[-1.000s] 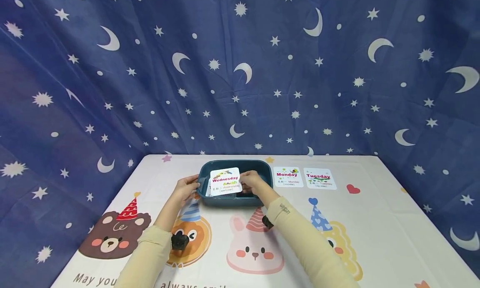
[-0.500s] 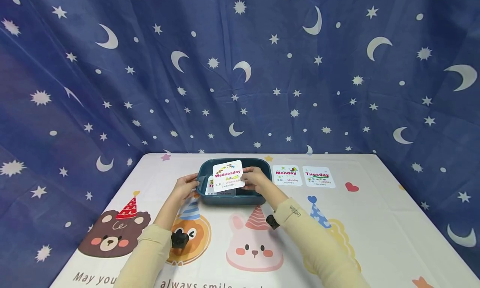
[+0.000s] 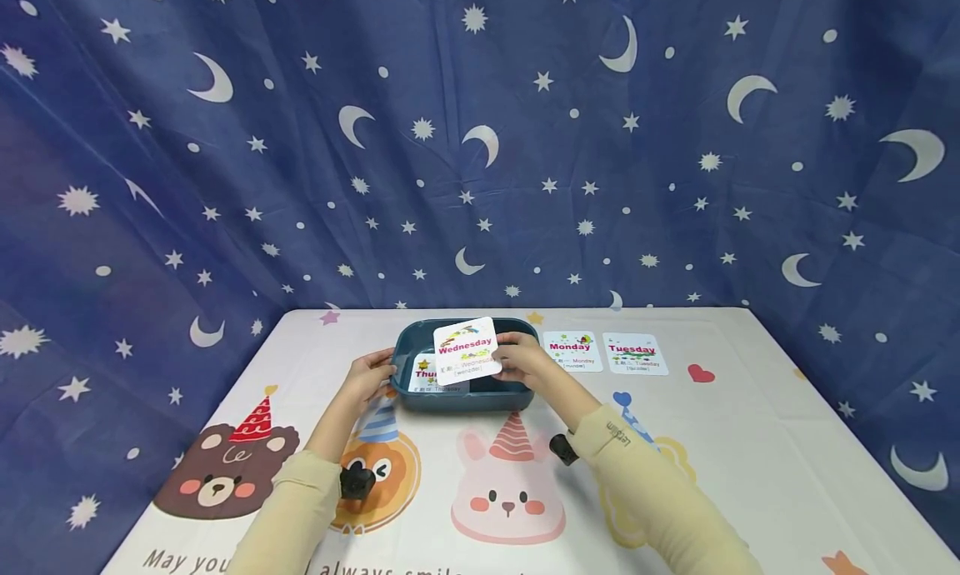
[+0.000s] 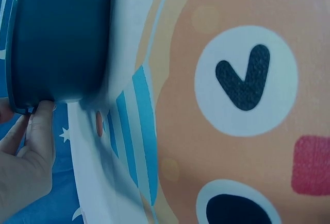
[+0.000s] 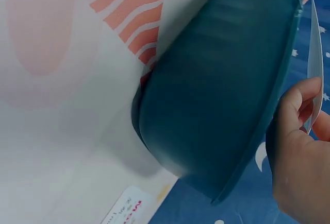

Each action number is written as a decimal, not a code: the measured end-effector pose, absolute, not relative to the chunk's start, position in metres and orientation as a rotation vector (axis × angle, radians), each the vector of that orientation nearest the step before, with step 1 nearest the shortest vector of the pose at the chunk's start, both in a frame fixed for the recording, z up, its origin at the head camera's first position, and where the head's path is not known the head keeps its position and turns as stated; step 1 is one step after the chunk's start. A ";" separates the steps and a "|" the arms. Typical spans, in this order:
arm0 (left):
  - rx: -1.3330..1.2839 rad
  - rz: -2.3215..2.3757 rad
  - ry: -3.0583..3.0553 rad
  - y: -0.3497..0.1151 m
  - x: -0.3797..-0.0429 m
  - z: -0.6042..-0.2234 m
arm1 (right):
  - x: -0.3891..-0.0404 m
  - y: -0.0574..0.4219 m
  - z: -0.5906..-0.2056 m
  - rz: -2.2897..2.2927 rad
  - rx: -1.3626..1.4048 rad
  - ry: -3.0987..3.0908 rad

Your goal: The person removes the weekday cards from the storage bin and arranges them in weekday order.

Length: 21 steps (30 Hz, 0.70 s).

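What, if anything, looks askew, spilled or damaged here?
Nothing stands out. The Wednesday card tilts, but the right hand holds it over the blue box; the Monday card and Tuesday card lie flat, side by side.

Head cam: up high, faces fwd & down over tbl (image 3: 787, 467) to starry curtain (image 3: 517, 150); widest, farthest view. L wrist cam: v. close, img sideways, on bin (image 3: 465, 402) outer wall + orange animal print (image 4: 232, 152). R wrist cam: also close, tilted, bin's outer side + bit of Monday card (image 5: 124, 207). Bin & curtain in all 3; Monday card head + R.
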<state>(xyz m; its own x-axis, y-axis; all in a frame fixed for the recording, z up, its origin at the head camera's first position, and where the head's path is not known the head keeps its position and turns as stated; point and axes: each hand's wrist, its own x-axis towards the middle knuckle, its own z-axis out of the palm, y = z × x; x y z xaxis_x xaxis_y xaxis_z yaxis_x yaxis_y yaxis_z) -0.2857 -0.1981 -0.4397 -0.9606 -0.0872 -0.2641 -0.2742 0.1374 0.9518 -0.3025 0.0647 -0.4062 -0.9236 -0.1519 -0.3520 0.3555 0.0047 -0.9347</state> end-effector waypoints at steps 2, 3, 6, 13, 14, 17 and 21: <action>-0.362 1.941 2.257 -0.198 -0.286 -0.440 | -0.300 0.068 -0.404 -1.987 0.207 1.926; -0.360 1.941 2.258 -0.198 -0.286 -0.439 | -0.299 0.070 -0.402 -1.990 0.200 1.924; -0.357 1.940 2.259 -0.198 -0.286 -0.439 | -0.295 0.076 -0.399 -2.004 0.191 1.911; -0.360 1.926 2.261 -0.199 -0.287 -0.439 | -0.285 0.094 -0.393 -2.005 0.137 1.903; -0.359 1.925 2.260 -0.199 -0.287 -0.439 | -0.284 0.097 -0.393 -2.004 0.121 1.903; -0.356 1.922 2.257 -0.199 -0.287 -0.439 | -0.280 0.107 -0.390 -2.001 0.105 1.913; -0.355 1.914 2.256 -0.200 -0.287 -0.440 | -0.276 0.121 -0.387 -2.010 0.129 1.919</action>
<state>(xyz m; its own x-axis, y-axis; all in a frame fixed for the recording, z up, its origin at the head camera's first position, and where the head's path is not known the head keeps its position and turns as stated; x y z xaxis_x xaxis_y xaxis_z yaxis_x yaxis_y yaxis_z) -0.2875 -0.1997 -0.4396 -0.9588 -0.0756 -0.2740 -0.2827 0.1523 0.9470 -0.2759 0.1213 -0.3872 -0.9318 -0.1924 -0.3078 0.3163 -0.0145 -0.9485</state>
